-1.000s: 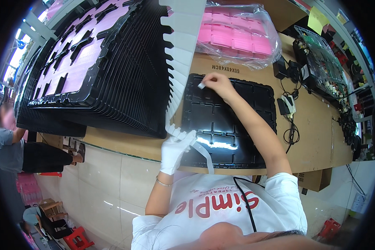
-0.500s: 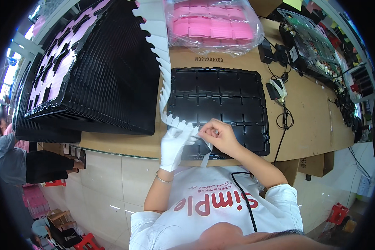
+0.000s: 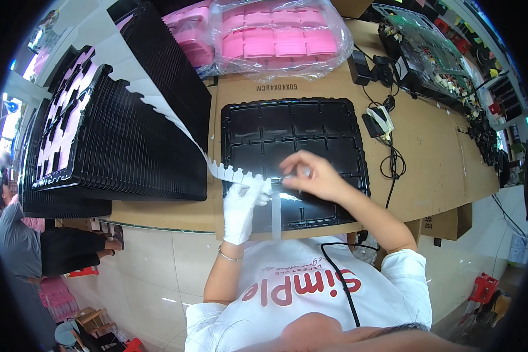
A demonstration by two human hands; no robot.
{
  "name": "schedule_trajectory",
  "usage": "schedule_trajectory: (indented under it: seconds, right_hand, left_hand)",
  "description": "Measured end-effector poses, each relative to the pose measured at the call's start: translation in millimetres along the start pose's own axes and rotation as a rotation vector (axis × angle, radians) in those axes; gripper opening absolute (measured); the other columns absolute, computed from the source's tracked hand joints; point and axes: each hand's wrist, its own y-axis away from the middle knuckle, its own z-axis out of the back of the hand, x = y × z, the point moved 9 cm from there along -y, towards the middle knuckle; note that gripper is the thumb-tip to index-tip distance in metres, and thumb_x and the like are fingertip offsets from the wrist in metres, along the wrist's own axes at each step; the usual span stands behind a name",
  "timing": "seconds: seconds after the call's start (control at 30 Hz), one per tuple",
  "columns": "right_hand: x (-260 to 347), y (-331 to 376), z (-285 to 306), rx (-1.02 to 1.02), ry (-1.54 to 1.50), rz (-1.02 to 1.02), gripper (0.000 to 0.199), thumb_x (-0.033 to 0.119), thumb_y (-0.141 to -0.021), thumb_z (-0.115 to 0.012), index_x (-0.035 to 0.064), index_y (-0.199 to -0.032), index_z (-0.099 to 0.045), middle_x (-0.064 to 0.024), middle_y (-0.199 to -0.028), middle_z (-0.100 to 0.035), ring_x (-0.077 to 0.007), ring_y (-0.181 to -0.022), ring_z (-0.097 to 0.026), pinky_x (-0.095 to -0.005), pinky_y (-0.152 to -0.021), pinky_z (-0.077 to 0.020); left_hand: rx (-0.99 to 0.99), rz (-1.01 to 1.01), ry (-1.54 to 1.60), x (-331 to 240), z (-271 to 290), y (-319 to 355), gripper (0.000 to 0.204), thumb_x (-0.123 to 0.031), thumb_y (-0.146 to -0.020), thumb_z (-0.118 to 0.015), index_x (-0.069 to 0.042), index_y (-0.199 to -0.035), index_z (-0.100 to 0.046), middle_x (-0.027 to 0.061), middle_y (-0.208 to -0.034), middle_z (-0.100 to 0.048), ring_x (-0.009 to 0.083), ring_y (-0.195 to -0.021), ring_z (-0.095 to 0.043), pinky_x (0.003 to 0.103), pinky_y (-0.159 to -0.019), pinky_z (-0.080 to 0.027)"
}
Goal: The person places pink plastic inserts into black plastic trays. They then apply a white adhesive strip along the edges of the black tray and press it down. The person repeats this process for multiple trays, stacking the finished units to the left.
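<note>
My left hand (image 3: 240,205), in a white glove, is closed on a long white strip (image 3: 173,117) with a notched edge. The strip rises from my fingers toward the upper left, across the stacked trays. Below the glove hangs a narrow pale tail (image 3: 276,217), past the near edge of a black plastic tray (image 3: 293,152). My bare right hand (image 3: 315,177) is above that tray, a little right of the glove and apart from it. Its fingers are curled, with index finger and thumb close together; whatever they may hold is too small to make out.
Tall stacks of black trays (image 3: 141,141) with pink pieces on top stand at left. Pink parts in a clear bag (image 3: 281,35) lie behind the tray. Cables (image 3: 396,164) and circuit boards (image 3: 428,53) are at right. Another person (image 3: 23,234) is at far left.
My right hand has moved right, away from the glove and strip. The strip now slants further left, and its narrow tail hangs straighter. The whole view has shifted slightly.
</note>
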Motion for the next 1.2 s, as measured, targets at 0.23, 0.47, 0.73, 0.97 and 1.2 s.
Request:
schedule_trajectory:
  seconds: [0.23,0.47,0.73,0.97,1.2]
  right_hand:
    - [-31.7,15.8,-28.7,-0.126,-0.282,-0.237,0.012,0.012,-0.083,-0.078,0.0033,-0.086,-0.069,0.0083,-0.062,-0.050,0.0001,-0.056,-0.037,-0.0189,-0.053,-0.0306]
    - [-67.0,21.1,-33.2,0.026,-0.253,-0.453,0.016,0.013,-0.086,-0.074,-0.0011,-0.085,-0.067,0.0015,-0.070,-0.060,-0.0003,-0.052,-0.039,-0.0193,-0.047,-0.0305]
    - [-22.1,-4.3,45.5,0.011,-0.016,-0.302,0.008,0.009,-0.087,-0.070,0.0017,-0.087,-0.068,-0.0072,-0.084,-0.073,-0.0060,-0.070,-0.062,-0.0198,-0.060,-0.0443]
    - [-32.1,-80.9,205.1,-0.052,0.904,-0.141,0.011,0.009,-0.076,-0.070,0.0018,-0.084,-0.071,-0.0134,-0.076,-0.070,-0.0238,-0.069,-0.066,-0.0349,-0.065,-0.0505]
    - [-59.1,-109.5,193.3,0.084,1.116,-0.204,0.010,0.012,-0.077,-0.071,0.0028,-0.081,-0.069,-0.0164,-0.082,-0.070,-0.0327,-0.078,-0.067,-0.0400,-0.072,-0.0520]
  left_hand:
    - [0.304,-0.263,-0.324,-20.7,-22.8,7.9,0.033,-0.017,-0.092,-0.068,0.000,-0.120,-0.060,0.0010,-0.094,-0.063,0.0065,-0.073,-0.053,0.022,-0.066,-0.046]
    - [0.128,-0.776,-1.121,-32.8,-23.1,23.7,0.020,-0.020,-0.079,-0.078,-0.013,-0.097,-0.074,0.0067,-0.091,-0.070,0.0225,-0.084,-0.065,0.031,-0.075,-0.052]
    - [0.238,-0.285,-0.520,-10.0,-10.0,0.7,0.060,-0.026,-0.081,-0.076,-0.012,-0.136,-0.056,0.0075,-0.111,-0.069,0.0180,-0.085,-0.064,0.030,-0.080,-0.050]
    - [0.175,-0.134,-0.551,-41.5,-43.1,-21.0,0.060,-0.030,-0.086,-0.076,0.001,-0.132,-0.054,0.0069,-0.110,-0.067,0.0059,-0.085,-0.061,0.023,-0.067,-0.055]
    - [0.210,-0.074,-0.342,-22.2,-41.6,-17.8,0.048,-0.021,-0.091,-0.071,0.002,-0.130,-0.056,0.0038,-0.106,-0.067,0.0032,-0.083,-0.059,0.018,-0.063,-0.051]
